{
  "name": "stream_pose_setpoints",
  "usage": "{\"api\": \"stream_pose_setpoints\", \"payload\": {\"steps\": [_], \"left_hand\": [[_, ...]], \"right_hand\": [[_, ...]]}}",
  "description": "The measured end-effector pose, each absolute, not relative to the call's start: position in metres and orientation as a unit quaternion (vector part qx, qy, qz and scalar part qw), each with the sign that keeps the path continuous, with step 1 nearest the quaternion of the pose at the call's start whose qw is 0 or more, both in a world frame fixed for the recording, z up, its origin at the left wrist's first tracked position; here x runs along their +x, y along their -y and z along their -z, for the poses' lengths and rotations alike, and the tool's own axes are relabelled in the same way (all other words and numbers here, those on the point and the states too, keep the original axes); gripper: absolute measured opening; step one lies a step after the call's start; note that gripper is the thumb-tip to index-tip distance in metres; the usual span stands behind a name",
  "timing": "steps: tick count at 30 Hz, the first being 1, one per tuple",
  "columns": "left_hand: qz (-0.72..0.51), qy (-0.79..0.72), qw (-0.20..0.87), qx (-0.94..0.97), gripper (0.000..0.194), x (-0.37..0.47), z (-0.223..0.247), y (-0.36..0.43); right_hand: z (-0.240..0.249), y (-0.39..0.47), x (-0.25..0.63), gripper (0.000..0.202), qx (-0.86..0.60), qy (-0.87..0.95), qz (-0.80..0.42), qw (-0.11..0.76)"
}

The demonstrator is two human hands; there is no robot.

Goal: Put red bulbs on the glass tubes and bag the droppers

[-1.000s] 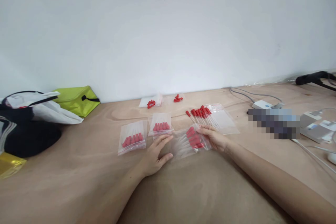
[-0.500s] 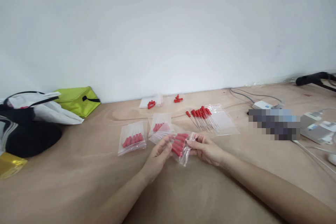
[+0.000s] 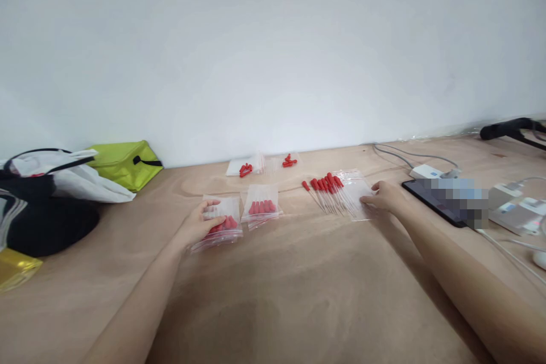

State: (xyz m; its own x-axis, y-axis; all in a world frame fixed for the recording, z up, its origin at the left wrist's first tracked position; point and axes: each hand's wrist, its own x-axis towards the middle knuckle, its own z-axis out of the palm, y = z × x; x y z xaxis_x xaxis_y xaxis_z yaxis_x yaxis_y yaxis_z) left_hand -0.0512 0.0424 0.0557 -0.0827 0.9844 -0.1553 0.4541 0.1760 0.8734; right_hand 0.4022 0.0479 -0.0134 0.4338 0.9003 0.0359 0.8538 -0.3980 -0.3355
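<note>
My left hand [image 3: 200, 224] is on a clear zip bag of red-capped pieces [image 3: 230, 222] at the left, thumb and fingers spread over it; another bag lies under it. Just right of it lies a second bag with several red caps [image 3: 262, 206]. My right hand [image 3: 381, 198] touches the flat clear bags [image 3: 358, 190] with its thumb and fingertips; whether it grips one is too small to tell. Beside those bags lie several loose droppers with red bulbs [image 3: 327, 183] and thin pale stems.
Two small bags with red bulbs [image 3: 246, 169] [image 3: 289, 161] lie near the wall. At the left are a lime-green bag [image 3: 121, 165], a white bag and a black item. A phone [image 3: 435, 199], chargers and cables occupy the right.
The filled bag between my hands has been laid onto the left bag, with my left hand on it. My right hand has let go and moved right to the flat bags.
</note>
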Motion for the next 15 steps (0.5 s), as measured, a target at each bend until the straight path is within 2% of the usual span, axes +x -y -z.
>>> {"api": "stream_pose_setpoints", "payload": {"steps": [4, 8, 12, 15], "left_hand": [[-0.298, -0.673, 0.204, 0.646, 0.047, -0.059, -0.044, -0.05], [-0.322, -0.64, -0.008, 0.698, 0.035, -0.05, -0.039, -0.05], [-0.373, -0.529, -0.105, 0.755, 0.021, -0.017, -0.03, -0.031], [-0.373, -0.456, -0.139, 0.796, 0.018, 0.008, -0.017, -0.012]], "right_hand": [[0.016, -0.05, 0.4, 0.05, -0.834, 0.515, -0.093, 0.174], [0.007, -0.049, 0.4, 0.033, -0.825, 0.523, -0.092, 0.194], [-0.015, -0.041, 0.396, 0.022, -0.798, 0.548, -0.004, 0.251], [-0.033, -0.035, 0.382, 0.021, -0.745, 0.559, 0.066, 0.358]]}}
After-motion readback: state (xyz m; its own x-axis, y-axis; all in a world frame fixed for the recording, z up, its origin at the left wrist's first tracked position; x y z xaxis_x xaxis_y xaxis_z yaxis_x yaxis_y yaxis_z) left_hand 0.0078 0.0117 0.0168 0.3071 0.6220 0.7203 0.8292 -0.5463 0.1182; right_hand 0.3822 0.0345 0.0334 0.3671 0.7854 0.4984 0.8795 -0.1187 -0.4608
